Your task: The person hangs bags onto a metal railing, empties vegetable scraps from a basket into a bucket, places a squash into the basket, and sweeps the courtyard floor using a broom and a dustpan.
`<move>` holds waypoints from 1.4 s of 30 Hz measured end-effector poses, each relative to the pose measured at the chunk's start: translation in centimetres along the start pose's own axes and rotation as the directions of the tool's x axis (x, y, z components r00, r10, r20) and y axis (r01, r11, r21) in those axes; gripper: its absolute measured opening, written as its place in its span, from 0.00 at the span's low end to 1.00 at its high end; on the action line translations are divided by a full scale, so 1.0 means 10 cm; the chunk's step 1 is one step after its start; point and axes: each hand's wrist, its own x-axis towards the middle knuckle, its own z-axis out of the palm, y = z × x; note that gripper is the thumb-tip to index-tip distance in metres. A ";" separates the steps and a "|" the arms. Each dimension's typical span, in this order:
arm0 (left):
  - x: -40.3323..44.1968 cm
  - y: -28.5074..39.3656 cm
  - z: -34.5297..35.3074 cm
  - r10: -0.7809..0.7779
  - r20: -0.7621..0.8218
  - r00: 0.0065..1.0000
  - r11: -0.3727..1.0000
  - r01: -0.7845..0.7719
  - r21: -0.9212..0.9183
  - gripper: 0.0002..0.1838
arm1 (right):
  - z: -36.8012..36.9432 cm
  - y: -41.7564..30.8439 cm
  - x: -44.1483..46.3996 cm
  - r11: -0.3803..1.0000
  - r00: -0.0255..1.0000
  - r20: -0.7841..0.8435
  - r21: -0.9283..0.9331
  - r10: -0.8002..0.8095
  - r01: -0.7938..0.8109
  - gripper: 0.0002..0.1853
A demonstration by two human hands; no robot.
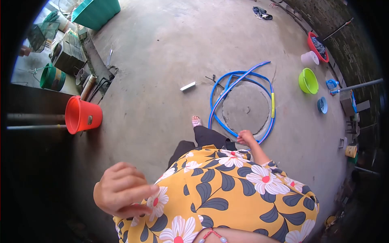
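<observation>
My left hand (123, 190) is raised in front of the yellow flowered shirt (214, 182), with its fingers loosely bent. A gap shows between thumb and forefinger, and nothing is in it. My right hand (245, 137) hangs by the dark trousers (212, 137), its fingers slightly bent with nothing visible in them. In view it is nearest to a blue hose (215, 99), which lies in loose coils around a round concrete cover (246, 107). A yellow sleeve (273, 105) sits on the hose. One foot in a light sandal (196, 120) shows ahead of me.
A red bucket (87, 115) stands at left, with a green bucket (52, 77) beyond it. A teal tub (97, 14) is at the back. On the right are a lime-green basin (308, 81), a small blue basin (322, 105) and a red tub (318, 46). A white block (188, 86) lies on the concrete floor.
</observation>
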 end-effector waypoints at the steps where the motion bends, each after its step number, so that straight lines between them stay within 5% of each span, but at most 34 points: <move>1: 0.02 -0.24 -0.14 0.002 0.007 1.000 1.000 -0.002 -0.016 0.20 | 0.13 -0.43 0.01 0.998 0.998 0.013 -0.018 -0.054 0.054 0.12; 3: 0.02 -0.65 -0.34 -0.323 -0.089 0.942 0.945 0.326 0.018 0.24 | 0.28 -1.04 0.26 0.984 0.985 0.081 -0.073 -0.155 0.161 0.15; 10: -0.28 -2.18 -0.72 -0.675 -0.040 0.737 0.738 0.671 -0.069 0.27 | 0.60 -2.55 0.43 0.937 0.935 -0.067 0.021 -0.347 0.349 0.16; 16: -0.32 -3.08 -1.33 -0.775 0.082 0.627 0.629 0.778 -0.007 0.26 | 0.75 -2.15 0.56 0.981 0.945 -0.328 0.189 0.017 0.048 0.12; 19: -0.33 -3.44 -1.65 -0.734 0.108 0.671 0.679 0.727 0.101 0.25 | 1.11 -1.77 0.40 0.941 0.923 -0.311 0.315 0.226 -0.124 0.10; 25: -0.13 -4.07 -2.05 -0.664 0.155 0.732 0.725 0.578 0.373 0.23 | 2.07 -1.66 0.10 0.889 0.953 -0.170 0.430 0.253 -0.159 0.09; 28: 0.09 -4.29 -2.10 -0.599 0.193 0.777 0.786 0.525 0.326 0.23 | 2.25 -1.92 0.05 0.968 0.984 -0.091 0.214 0.155 -0.133 0.16; 35: 0.18 -4.78 -1.91 -0.516 0.269 0.814 0.848 0.440 0.296 0.22 | 1.88 -2.41 -0.02 0.933 0.950 -0.274 0.358 0.149 -0.043 0.15; 42: 0.10 -5.03 -1.68 -0.573 0.395 0.718 0.818 0.533 0.217 0.21 | 1.74 -2.39 -0.10 0.869 0.896 -0.415 0.490 0.156 0.076 0.15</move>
